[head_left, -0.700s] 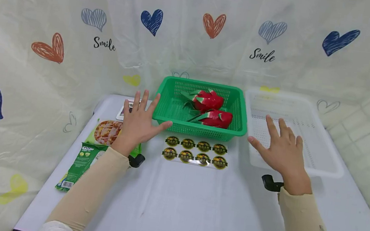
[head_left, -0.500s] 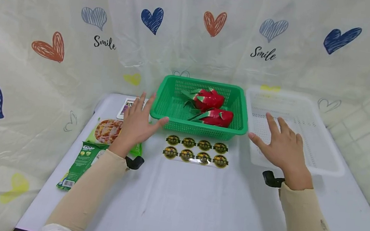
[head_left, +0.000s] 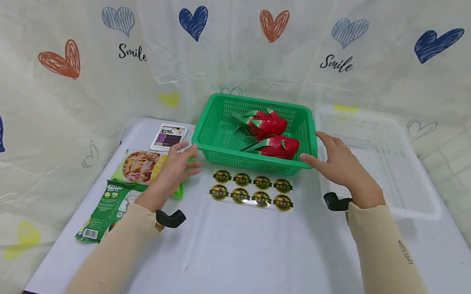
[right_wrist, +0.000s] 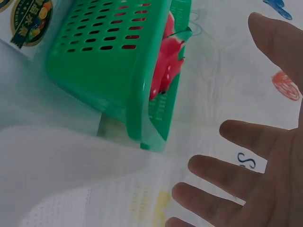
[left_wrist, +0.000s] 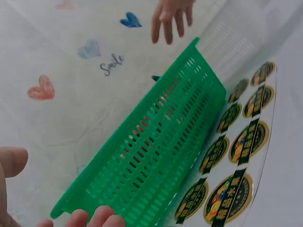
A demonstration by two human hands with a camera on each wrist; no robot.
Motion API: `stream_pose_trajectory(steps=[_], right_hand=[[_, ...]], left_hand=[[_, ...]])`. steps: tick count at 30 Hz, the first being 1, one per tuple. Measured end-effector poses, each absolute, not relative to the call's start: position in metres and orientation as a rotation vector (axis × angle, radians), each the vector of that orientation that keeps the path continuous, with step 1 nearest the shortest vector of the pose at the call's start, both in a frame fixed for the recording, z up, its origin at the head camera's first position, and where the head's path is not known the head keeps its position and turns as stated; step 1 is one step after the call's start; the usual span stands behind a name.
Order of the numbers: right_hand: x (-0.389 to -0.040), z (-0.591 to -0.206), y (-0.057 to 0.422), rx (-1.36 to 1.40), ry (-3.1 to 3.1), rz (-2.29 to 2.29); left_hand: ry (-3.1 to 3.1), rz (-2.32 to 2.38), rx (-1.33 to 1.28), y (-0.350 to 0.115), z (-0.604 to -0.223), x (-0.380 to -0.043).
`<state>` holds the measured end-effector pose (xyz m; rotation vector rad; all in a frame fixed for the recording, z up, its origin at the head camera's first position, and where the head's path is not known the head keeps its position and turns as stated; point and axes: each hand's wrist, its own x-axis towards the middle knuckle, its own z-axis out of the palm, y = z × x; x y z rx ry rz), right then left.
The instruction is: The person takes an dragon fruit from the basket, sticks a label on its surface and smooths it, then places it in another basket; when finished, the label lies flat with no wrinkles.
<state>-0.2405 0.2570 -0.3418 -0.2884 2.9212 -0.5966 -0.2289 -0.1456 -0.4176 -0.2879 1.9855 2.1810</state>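
A green plastic basket (head_left: 242, 160) stands at the back middle of the table with two red dragon fruits (head_left: 270, 123) lying in it, their leaf tips green. My right hand (head_left: 343, 165) hovers at the basket's right end, thumb and fingers spread and nothing held. In the right wrist view, its fingers (right_wrist: 227, 175) are apart from the green rim (right_wrist: 137, 113). My left hand (head_left: 174, 171) is near the basket's front left corner, fingers relaxed and holding nothing. In the left wrist view, its fingertips (left_wrist: 102, 215) overlap the basket's lower corner.
A white perforated basket (head_left: 419, 209) stands right of the green one. A sheet of round stickers (head_left: 252, 190) lies in front. At left are a pizza-pictured packet (head_left: 140, 167), a green packet (head_left: 99, 211) and a white printed card (head_left: 169, 137). A heart-printed curtain (head_left: 230, 48) hangs behind.
My right hand has moved left, from over the white basket to the green basket's right end. My left hand has lowered and turned toward the green basket's left corner.
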Motion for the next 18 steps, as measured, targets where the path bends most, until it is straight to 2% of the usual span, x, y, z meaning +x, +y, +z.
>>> stream_pose_trajectory(steps=[7,18], right_hand=[[-0.275,-0.333,0.226,-0.337,2.853,-0.584],[-0.319,-0.349,0.194,-0.377,2.740,-0.531]], left_hand=[[1.688,2.253,-0.241,-0.136,-0.433,-0.239],[1.541,2.296,-0.191,-0.110,-0.445,-0.251]])
